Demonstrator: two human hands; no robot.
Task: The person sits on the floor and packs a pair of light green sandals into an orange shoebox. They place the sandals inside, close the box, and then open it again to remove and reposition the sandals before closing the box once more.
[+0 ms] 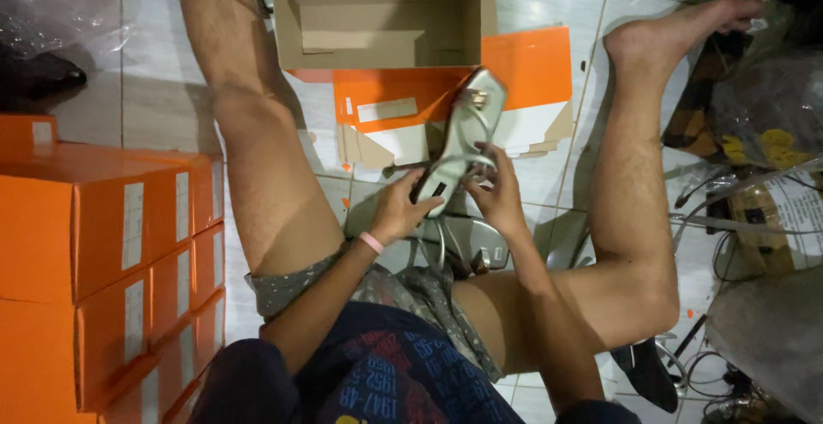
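Observation:
I sit on a tiled floor with legs spread. A silver strappy sandal (467, 132) is held up between both hands, toe end pointing away from me. My left hand (397, 210), with a pink band on the wrist, grips the heel end from the left. Fingers of my right hand (495, 194) close on the straps at the sandal's right side. A second silver sandal (470, 244) lies on the floor just beneath my hands, between my thighs. An open cardboard shoe box (377, 17) stands on the floor beyond the sandal, its inside bare.
An orange box lid (531, 68) and flattened orange boxes lie under the open box. A stack of closed orange shoe boxes (103, 261) fills the left side. Plastic bags and cables (754, 201) clutter the right. A dark shoe (647, 372) lies by my right knee.

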